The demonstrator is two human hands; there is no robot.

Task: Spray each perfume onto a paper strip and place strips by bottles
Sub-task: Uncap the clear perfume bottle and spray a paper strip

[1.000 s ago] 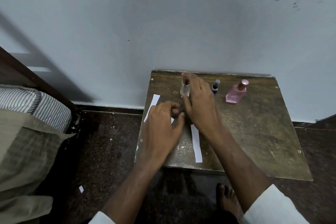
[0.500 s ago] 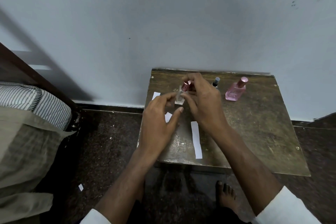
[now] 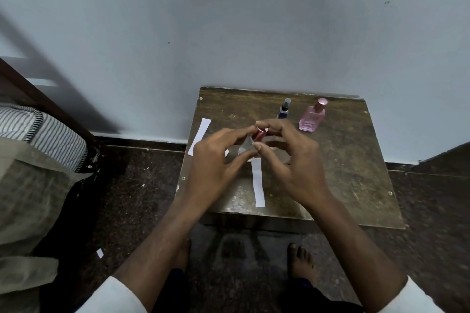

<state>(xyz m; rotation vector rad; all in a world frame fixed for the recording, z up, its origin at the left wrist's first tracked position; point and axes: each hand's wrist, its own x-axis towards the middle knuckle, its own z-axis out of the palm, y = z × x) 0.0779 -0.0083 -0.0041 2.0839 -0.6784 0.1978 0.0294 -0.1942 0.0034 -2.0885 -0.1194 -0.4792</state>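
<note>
A small clear perfume bottle point(image 3: 246, 146) with a red cap point(image 3: 260, 134) is lifted, tilted, above the middle of the brown wooden stool point(image 3: 351, 160). My left hand point(image 3: 216, 160) pinches the glass body. My right hand point(image 3: 290, 157) pinches the red cap between thumb and forefinger. One white paper strip point(image 3: 258, 181) lies near the stool's front edge between my hands. Another strip point(image 3: 199, 136) lies at the left edge. A third strip point(image 3: 226, 152) is mostly hidden under my left hand. A dark blue bottle point(image 3: 283, 110) and a pink bottle point(image 3: 312, 118) stand at the back.
The stool stands against a pale wall. A bed with a striped mattress point(image 3: 43, 132) and a beige sheet sits on the left. My bare feet point(image 3: 301, 260) rest on the dark floor below the stool. A paper scrap point(image 3: 100, 253) lies on the floor.
My right hand lifted the clear bottle from the back of the stool and brought it nearer. My left hand rose from the strips and took hold of its body; the bottle now tilts.
</note>
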